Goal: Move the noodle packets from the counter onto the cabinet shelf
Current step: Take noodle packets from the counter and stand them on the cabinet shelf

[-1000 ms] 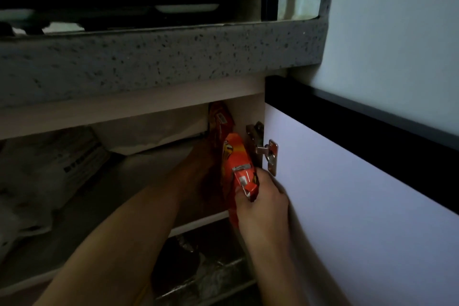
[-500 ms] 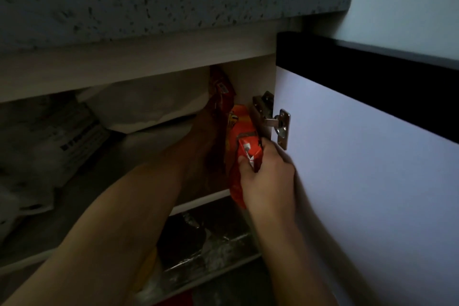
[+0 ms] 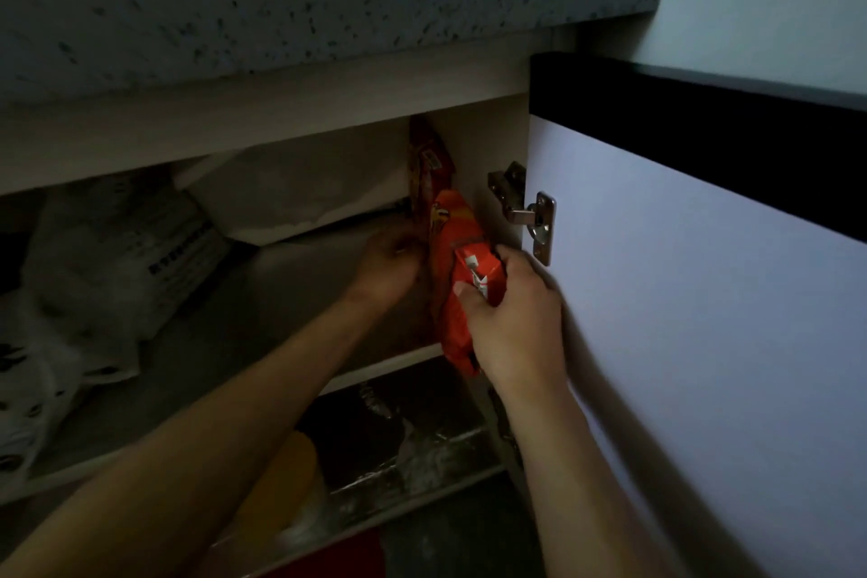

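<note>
An orange-red noodle packet (image 3: 452, 258) stands on edge at the right end of the cabinet shelf (image 3: 384, 368), close to the side wall. My right hand (image 3: 511, 319) grips its near end from the front. Behind it another red noodle packet (image 3: 429, 169) stands upright, deeper in the cabinet. My left hand (image 3: 389, 263) reaches into the shelf and presses against the left side of the packets; its fingers are partly hidden behind them.
The white cabinet door (image 3: 703, 343) stands open at my right, with a metal hinge (image 3: 535, 221) beside the packets. White plastic bags (image 3: 108, 277) fill the shelf's left. A speckled grey counter edge (image 3: 281, 5) overhangs. Bags and a yellow item (image 3: 286, 479) lie on the lower shelf.
My view has dropped lower and closer to the cabinet. My right hand has pushed the orange packet a little further onto the shelf; my left hand stays beside the packets.
</note>
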{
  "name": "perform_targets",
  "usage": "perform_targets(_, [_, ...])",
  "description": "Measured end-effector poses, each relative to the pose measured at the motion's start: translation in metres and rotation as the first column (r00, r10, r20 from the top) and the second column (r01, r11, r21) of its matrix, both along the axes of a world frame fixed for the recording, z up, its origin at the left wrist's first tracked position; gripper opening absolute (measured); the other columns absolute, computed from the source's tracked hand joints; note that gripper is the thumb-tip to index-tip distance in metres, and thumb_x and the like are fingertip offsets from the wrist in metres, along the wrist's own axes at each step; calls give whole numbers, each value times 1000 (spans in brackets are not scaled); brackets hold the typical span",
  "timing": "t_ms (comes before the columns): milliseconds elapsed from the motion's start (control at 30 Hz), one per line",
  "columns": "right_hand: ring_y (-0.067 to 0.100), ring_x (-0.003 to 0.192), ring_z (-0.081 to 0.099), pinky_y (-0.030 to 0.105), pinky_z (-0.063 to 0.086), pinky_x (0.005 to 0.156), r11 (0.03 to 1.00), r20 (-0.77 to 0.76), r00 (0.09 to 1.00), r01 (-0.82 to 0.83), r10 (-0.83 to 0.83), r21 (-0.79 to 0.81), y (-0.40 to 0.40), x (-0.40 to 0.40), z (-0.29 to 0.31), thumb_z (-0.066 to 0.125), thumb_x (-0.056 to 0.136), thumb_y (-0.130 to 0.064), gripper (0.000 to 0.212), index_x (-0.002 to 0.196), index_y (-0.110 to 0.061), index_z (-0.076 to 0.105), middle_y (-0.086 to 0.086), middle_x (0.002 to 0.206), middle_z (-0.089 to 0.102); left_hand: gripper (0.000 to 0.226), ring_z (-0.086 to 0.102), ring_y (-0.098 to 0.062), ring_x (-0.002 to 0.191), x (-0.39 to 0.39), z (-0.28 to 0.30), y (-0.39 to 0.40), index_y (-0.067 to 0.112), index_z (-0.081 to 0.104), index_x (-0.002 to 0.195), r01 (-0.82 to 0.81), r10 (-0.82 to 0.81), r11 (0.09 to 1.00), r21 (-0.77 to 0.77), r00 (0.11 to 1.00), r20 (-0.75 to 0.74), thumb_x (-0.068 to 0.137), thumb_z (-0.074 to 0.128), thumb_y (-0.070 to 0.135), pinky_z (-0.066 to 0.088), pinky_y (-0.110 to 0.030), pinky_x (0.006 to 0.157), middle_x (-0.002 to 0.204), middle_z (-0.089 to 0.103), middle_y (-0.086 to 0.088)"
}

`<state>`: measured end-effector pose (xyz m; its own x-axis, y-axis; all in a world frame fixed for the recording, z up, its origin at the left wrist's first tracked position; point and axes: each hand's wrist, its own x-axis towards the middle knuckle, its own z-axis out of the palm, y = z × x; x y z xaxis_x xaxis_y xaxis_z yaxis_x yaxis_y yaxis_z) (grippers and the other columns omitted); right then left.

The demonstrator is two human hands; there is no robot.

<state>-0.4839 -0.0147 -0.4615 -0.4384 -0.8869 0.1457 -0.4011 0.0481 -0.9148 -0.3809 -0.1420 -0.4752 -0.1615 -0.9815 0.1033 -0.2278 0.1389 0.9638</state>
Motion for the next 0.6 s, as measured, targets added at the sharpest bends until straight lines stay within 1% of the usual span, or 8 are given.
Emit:
perform_targets(67, [16,123,55,38,45,106,998,83,994,-68,67,13,1,-2,-1,67,90,-25,55,141,-28,45,-5,133,57,29,63,-26,111,15,-7,26,19,60,120,69,-64,995,65,995,-78,93,58,9,49,-50,100,119,66,-5])
perform_targets(133, [14,120,55,36,45,103,989,183,974,-141,133,35,2,-3,-2,69,89,-23,53,137,-30,46,-7,130,58,57,62,-17,115,27,-11,54,27,47,137,167,-159,984,63,981,-110,84,66,19,49,-45,101,127,64,1])
perform_targets(267, [14,112,61,40,50,100,979,295,939,-201,179,46,4,-10,-6,68,87,-14,49,131,-27,54,-5,122,64,95,54,4,117,37,-23,82,41,20,138,237,-234,970,-55,971,52,71,83,16,47,-20,99,133,51,11])
perform_targets(333, [12,106,65,38,52,97,966,311,922,-255,229,45,5,-11,-6,66,87,-12,42,125,-29,60,-6,114,69,124,44,-9,134,39,-35,77,45,5,144,193,-174,974,-119,972,157,56,92,38,44,-34,107,149,37,2])
perform_targets(400, [12,105,67,34,52,95,946,319,901,-323,295,36,6,-7,-5,59,89,-5,40,124,-26,63,-5,111,72,143,40,-18,138,40,-44,72,47,-2,147,169,-144,978,-122,971,193,41,94,53,43,-47,108,153,32,-2])
perform_targets(433, [13,107,66,32,52,96,937,334,887,-348,319,29,6,-4,-5,51,91,1,43,125,-22,63,-4,113,71,137,46,-17,134,40,-46,70,44,6,145,173,-153,979,-112,973,170,40,94,54,46,-48,104,148,40,-2])
perform_targets(533, [10,112,61,27,46,102,915,334,865,-403,373,22,3,3,-4,34,95,9,49,131,-12,60,1,121,66,88,64,-13,108,40,-44,66,34,33,131,81,-63,990,-119,987,149,59,84,41,55,-37,89,120,62,4])
perform_targets(600, [3,105,59,15,45,93,895,235,876,-443,420,53,-1,1,2,35,96,7,48,133,-13,58,-5,118,63,57,67,-15,98,40,-42,60,23,50,123,7,22,990,-143,980,196,72,72,36,54,-28,79,108,67,2])
